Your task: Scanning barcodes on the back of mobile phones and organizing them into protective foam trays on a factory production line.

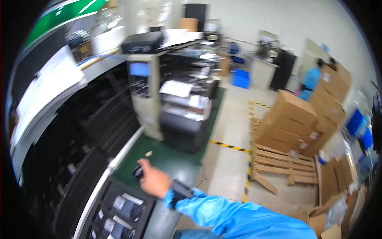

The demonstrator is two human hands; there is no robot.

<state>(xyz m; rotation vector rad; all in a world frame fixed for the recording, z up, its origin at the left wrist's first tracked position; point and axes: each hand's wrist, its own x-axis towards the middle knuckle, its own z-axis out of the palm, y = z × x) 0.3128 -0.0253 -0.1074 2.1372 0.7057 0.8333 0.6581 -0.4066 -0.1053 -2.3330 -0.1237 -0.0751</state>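
Observation:
My right hand (156, 180), in a blue sleeve (238, 213) with a black band (182, 192) at the wrist, reaches left over the green-topped bench (159, 156). Its fingers are closed on a small black object (138, 172), mostly hidden and smeared by motion. Just below the hand lies a black tray (149, 203) whose recesses hold several dark pieces with pale labels (124, 206). A small pale scrap (149, 153) rests on the bench beyond my fingertips. My left hand is out of view.
Stacked black trays (109, 119) fill the left side, with white paper sheets (43, 99) above them. A grey machine (145, 95) with black parts stands on the bench. Cardboard boxes (288, 119) and a wooden pallet (282, 165) stand at right, near a person in blue (312, 79).

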